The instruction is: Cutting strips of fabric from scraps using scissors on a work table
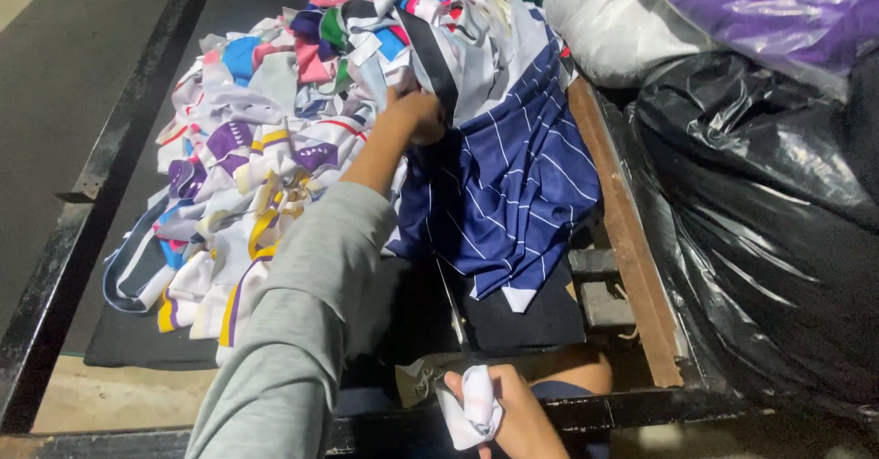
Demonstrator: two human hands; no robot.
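My left hand [419,114], on a grey-sleeved arm, reaches up into a heap of fabric scraps [275,139] in white, purple, yellow, pink and blue. Its fingers are closed on cloth where a navy piece with thin white stripes [513,184] meets a dark strip. My right hand [504,413] is low at the near edge, gripping scissors [453,317] whose handle is wrapped in white cloth. The blades point up toward the navy cloth and lie over a black mat [513,317].
A wooden rail [623,230] runs along the right side of the table. Beyond it are a large black plastic bag [769,221], a purple bag [778,10] and a white sack [604,29]. A black metal frame [82,221] borders the left, with floor past it.
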